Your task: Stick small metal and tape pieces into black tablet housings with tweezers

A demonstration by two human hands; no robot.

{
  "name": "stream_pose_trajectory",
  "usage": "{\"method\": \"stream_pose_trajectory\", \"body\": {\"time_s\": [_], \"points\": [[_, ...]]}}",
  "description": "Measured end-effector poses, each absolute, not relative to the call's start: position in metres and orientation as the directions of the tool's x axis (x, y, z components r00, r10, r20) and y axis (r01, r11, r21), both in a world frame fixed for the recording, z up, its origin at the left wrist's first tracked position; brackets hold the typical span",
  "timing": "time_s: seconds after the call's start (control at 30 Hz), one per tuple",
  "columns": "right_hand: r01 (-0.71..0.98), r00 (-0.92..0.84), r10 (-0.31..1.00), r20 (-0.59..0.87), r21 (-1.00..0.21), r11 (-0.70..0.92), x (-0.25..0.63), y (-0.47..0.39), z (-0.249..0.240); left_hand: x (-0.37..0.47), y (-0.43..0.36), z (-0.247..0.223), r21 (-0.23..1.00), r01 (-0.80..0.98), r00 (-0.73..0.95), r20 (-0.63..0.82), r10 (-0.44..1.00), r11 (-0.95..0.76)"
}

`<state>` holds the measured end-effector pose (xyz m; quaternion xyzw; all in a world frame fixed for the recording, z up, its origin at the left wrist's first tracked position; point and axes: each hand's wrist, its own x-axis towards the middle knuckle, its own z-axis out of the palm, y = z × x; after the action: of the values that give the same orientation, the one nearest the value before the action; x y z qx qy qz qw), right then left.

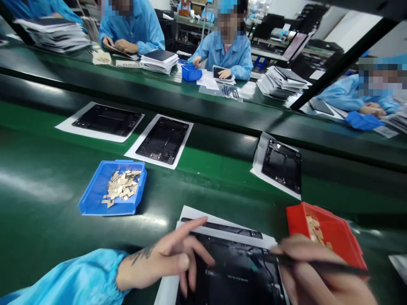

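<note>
A black tablet casing (pixel 235 281) with thin cables and small parts along its edges lies in front of me, on white sheets with another dark casing (pixel 229 228) under it. Over its left side my left hand (pixel 178 256) is spread, the fingertips at the casing's surface and nothing in its grasp. My right hand (pixel 318 271), blurred by motion, is closed around slim black tweezers (pixel 330 267). Their tip points left, over the upper right part of the casing. Whether anything sits in the tip I cannot tell.
A blue bin (pixel 92 192) of small beige pieces stands at left; a red bin (pixel 337 224) with beige pieces stands at right. Three casings on white sheets lie farther back, one of them on the right (pixel 282 167). Co-workers sit behind a raised ledge (pixel 222 110).
</note>
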<state>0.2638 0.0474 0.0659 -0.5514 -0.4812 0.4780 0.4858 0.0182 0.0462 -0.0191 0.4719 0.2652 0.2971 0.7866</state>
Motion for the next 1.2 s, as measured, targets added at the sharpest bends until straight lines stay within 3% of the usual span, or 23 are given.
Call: {"method": "stream_pose_trajectory", "body": {"time_s": [0.03, 0.1, 0.17, 0.23, 0.43, 0.67, 1.0, 1.1, 1.2], "points": [[0.021, 0.093, 0.981, -0.168, -0.985, -0.171, 0.261, 0.054, 0.059, 0.015, 0.047, -0.025, 0.984, -0.041, 0.522, -0.126, 0.844, 0.172], [-0.045, 0.031, 0.938, -0.345, -0.938, -0.343, 0.254, 0.071, 0.037, 0.012, 0.050, -0.037, 0.924, 0.343, 0.337, 0.047, 0.940, -0.169], [-0.092, -0.039, 0.887, -0.459, -0.883, -0.461, 0.248, 0.084, 0.012, 0.017, 0.052, -0.049, 0.770, 0.503, 0.428, 0.172, 0.887, -0.393], [-0.106, -0.073, 0.861, -0.504, -0.854, -0.509, 0.242, 0.089, -0.009, 0.025, 0.052, -0.057, 0.678, 0.535, 0.529, 0.197, 0.826, -0.504], [-0.108, -0.039, 0.902, -0.429, -0.896, -0.431, 0.242, 0.080, -0.027, 0.048, 0.051, -0.062, 0.540, 0.583, 0.556, 0.280, 0.783, -0.607], [-0.102, -0.057, 0.886, -0.460, -0.880, -0.463, 0.246, 0.078, -0.031, 0.047, 0.047, -0.066, 0.691, 0.524, 0.490, 0.235, 0.839, -0.499], [-0.049, -0.126, 0.862, -0.490, -0.865, -0.499, 0.250, 0.077, -0.037, 0.043, 0.048, -0.062, 0.740, 0.500, 0.528, 0.152, 0.836, -0.451], [-0.002, -0.123, 0.863, -0.491, -0.869, -0.495, 0.249, 0.075, -0.036, 0.039, 0.047, -0.059, 0.670, 0.514, 0.541, 0.231, 0.808, -0.535], [0.019, -0.105, 0.856, -0.506, -0.862, -0.507, 0.245, 0.072, -0.034, 0.036, 0.044, -0.058, 0.477, 0.540, 0.537, 0.439, 0.720, -0.694]]}}
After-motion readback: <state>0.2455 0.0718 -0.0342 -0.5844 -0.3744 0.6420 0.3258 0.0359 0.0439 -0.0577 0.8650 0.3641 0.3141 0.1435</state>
